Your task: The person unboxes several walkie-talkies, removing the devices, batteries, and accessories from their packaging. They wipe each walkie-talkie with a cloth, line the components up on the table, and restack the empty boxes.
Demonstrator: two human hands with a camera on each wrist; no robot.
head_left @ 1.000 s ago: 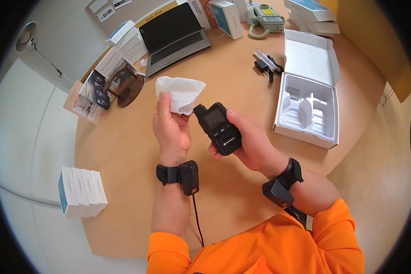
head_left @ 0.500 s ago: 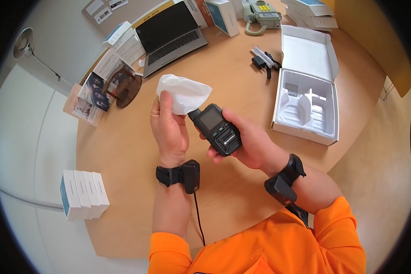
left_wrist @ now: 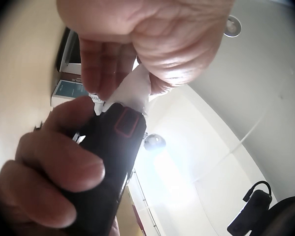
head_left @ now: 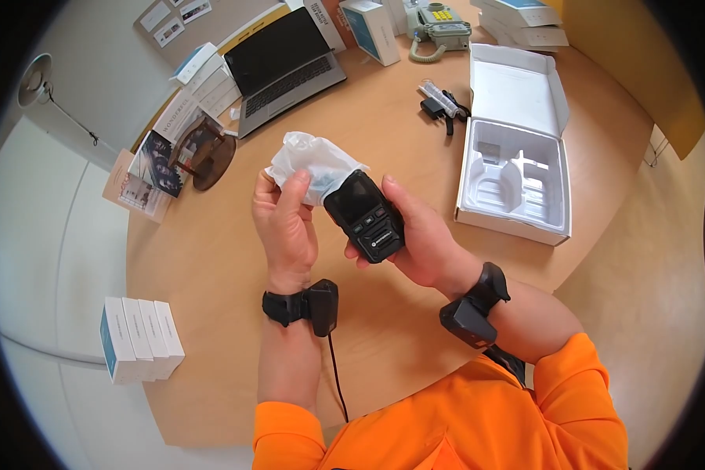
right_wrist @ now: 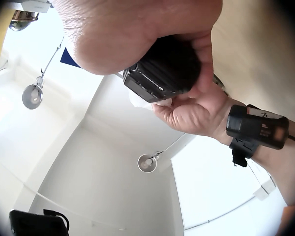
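The right hand [head_left: 427,239] grips a black handheld radio [head_left: 366,215] by its side and lower part, screen facing up. A thin white bag [head_left: 315,163] is pinched between the thumb and fingers of the left hand [head_left: 287,231], and its mouth covers the radio's top end. From the left wrist view, the right hand's fingers [left_wrist: 54,167] curl round the back of the radio [left_wrist: 113,152], with the white bag [left_wrist: 132,91] at its tip. In the right wrist view the radio [right_wrist: 162,71] lies in the right hand, the left hand [right_wrist: 196,115] beyond it.
An open white box [head_left: 517,223] with a moulded tray stands at the right, a charger and cable [head_left: 439,108] beside it. Behind are a laptop [head_left: 286,82], a telephone [head_left: 440,30] and white boxes [head_left: 372,31]. More boxes [head_left: 142,338] stand at the left edge.
The radio's top end has gone inside the mouth of the white bag, where before it was outside. Both hands have come closer together, and the whole head view has shifted slightly.
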